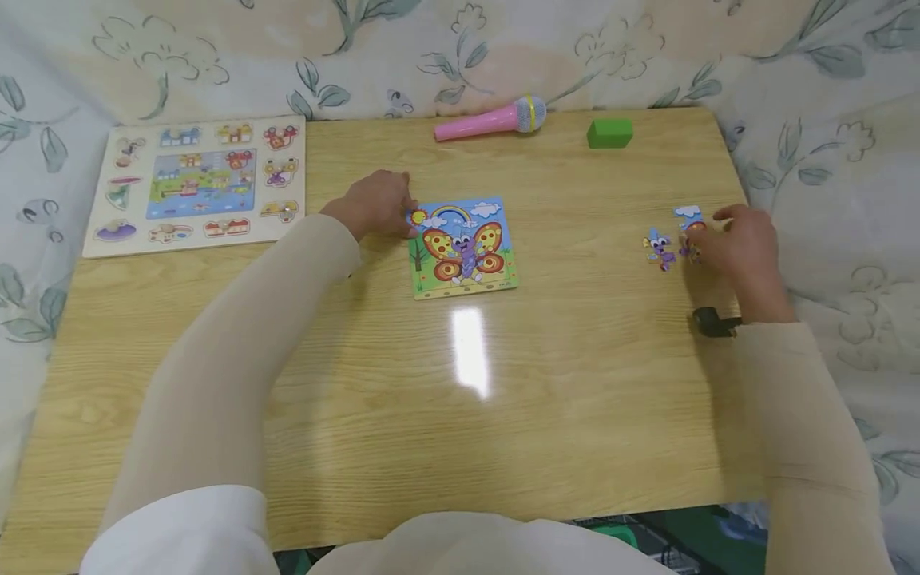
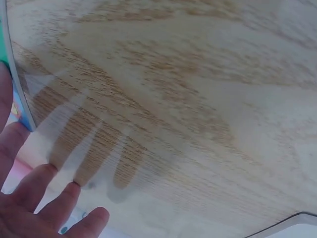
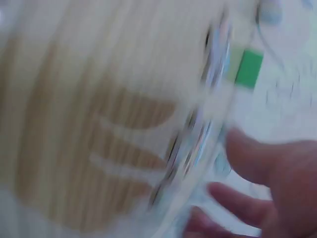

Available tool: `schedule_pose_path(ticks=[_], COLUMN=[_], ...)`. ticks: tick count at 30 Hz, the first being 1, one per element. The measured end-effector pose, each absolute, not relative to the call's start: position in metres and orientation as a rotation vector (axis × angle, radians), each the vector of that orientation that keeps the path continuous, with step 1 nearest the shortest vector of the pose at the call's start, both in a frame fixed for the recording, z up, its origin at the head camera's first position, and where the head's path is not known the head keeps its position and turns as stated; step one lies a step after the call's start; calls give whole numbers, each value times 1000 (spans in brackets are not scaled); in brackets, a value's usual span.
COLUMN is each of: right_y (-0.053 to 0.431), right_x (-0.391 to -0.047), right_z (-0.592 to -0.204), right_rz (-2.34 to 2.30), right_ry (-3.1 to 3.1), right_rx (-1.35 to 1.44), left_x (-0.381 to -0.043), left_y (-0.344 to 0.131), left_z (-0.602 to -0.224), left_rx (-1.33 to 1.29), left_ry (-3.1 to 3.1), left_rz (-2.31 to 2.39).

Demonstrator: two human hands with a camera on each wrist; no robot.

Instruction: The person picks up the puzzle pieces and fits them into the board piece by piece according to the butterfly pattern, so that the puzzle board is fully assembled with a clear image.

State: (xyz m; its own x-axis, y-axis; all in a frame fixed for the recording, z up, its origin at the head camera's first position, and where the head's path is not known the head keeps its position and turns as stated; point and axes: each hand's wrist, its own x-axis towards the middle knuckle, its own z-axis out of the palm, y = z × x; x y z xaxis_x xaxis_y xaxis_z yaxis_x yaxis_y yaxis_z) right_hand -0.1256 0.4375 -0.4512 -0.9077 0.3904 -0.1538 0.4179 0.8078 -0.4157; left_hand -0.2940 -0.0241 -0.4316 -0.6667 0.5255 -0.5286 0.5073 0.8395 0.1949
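A square butterfly puzzle [image 1: 463, 249] lies near the middle of the table. My left hand [image 1: 377, 205] touches its left edge with fingertips; in the left wrist view the other fingers of that hand [image 2: 44, 203] are spread above the wood, and a corner of the puzzle [image 2: 25, 106] shows. On the right, my right hand [image 1: 743, 247] is over a group of loose puzzle pieces, with a purple-and-yellow piece [image 1: 660, 249] left of its fingertips and a cloud piece [image 1: 688, 213] just beyond them. The right wrist view is blurred; thumb and fingers of the right hand [image 3: 267, 183] stand apart there, beside the pieces [image 3: 190, 144].
At the back left lies a wooden picture puzzle board [image 1: 280, 224]. A pink toy microphone [image 1: 477, 124] and a green block [image 1: 609, 133] are along the back edge. Flowered cloth [image 1: 503, 48] hangs behind the table [image 1: 575, 399] and at both sides.
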Motion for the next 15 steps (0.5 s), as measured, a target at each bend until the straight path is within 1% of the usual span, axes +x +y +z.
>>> schedule_pose_path(ticks=[3, 11, 15], right_y=[453, 447, 456], right_x=[-116, -118, -107], right_z=[-454, -455, -447], right_rz=[-617, -563, -541], right_ry=[2815, 2782, 2750], right_rx=[666, 691, 726], left_x=[-293, -290, -291], left_y=[-27, -38, -32], left_z=[-433, -433, -434], left_rx=[755, 736, 770], left_ry=[2420, 2450, 2454], left_rz=[41, 61, 71])
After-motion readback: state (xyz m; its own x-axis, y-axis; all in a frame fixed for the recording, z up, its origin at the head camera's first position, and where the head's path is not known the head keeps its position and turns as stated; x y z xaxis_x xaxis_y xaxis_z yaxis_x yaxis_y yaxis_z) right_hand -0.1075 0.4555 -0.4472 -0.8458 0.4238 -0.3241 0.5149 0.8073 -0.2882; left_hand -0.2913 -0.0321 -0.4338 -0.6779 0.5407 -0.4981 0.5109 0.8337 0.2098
